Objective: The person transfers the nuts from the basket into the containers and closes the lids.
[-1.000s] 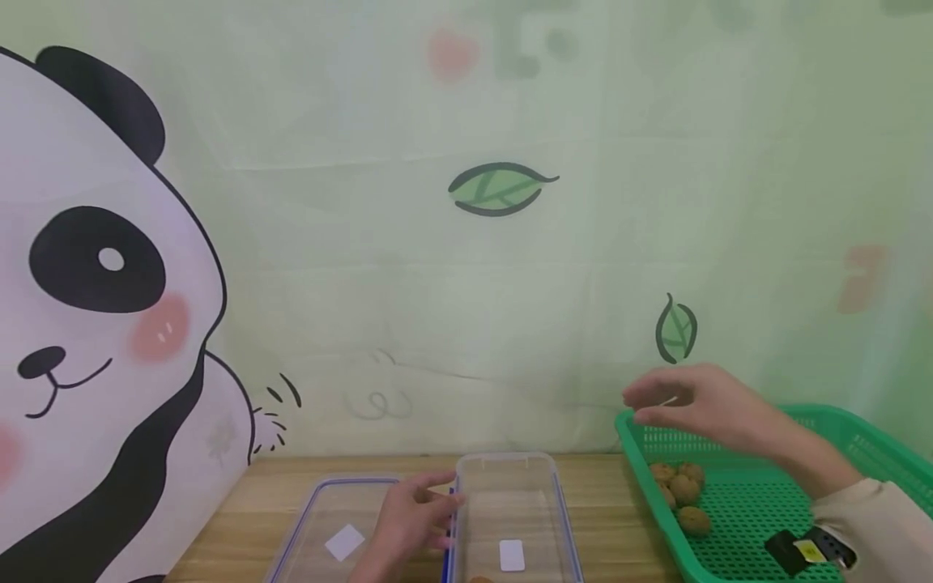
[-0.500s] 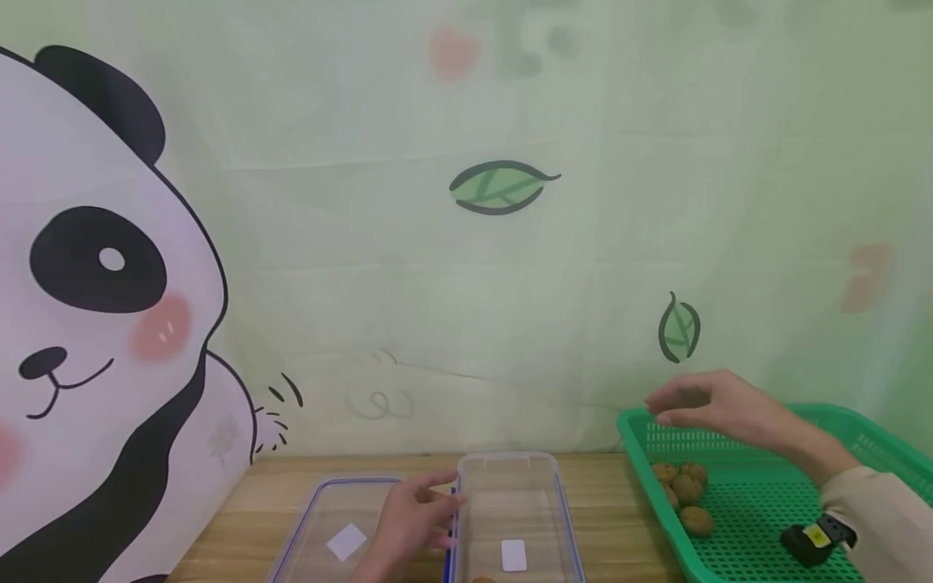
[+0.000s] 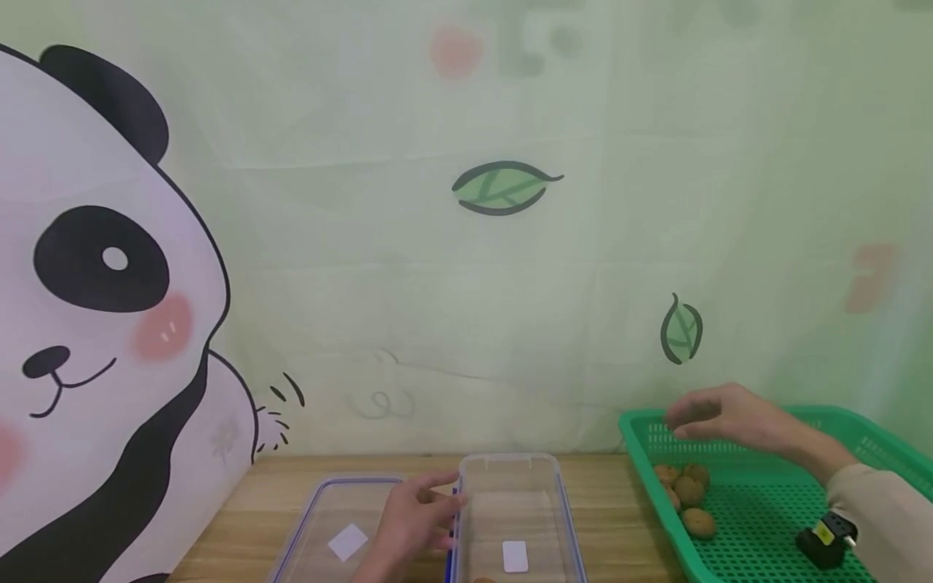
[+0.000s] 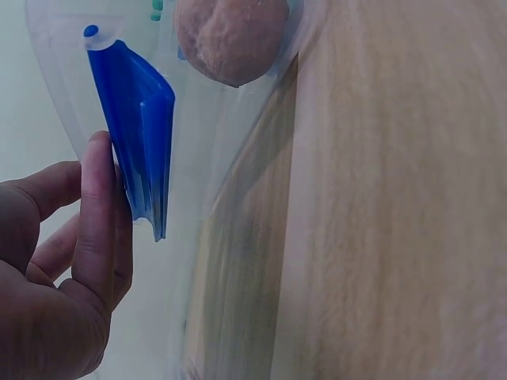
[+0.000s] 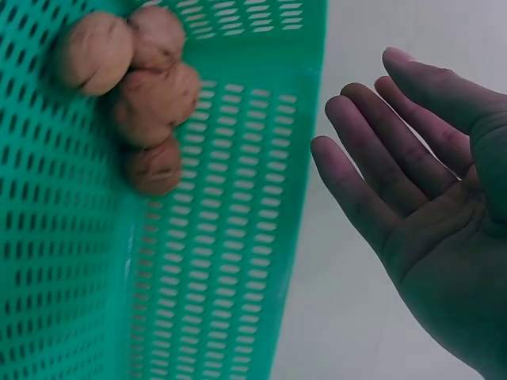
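A wood-grain desk before a panda-and-leaf backdrop carries one clear lid and one clear box, each with a white label, one walnut inside the box, its blue clip touched by the straight-fingered left hand, while the right hand, fingers spread, hangs near a green basket holding five walnuts.

A tabletop set-up indoors, home or studio unclear: a creased pale green backdrop printed with a cartoon panda hangs beyond the wood-grain surface's far edge.
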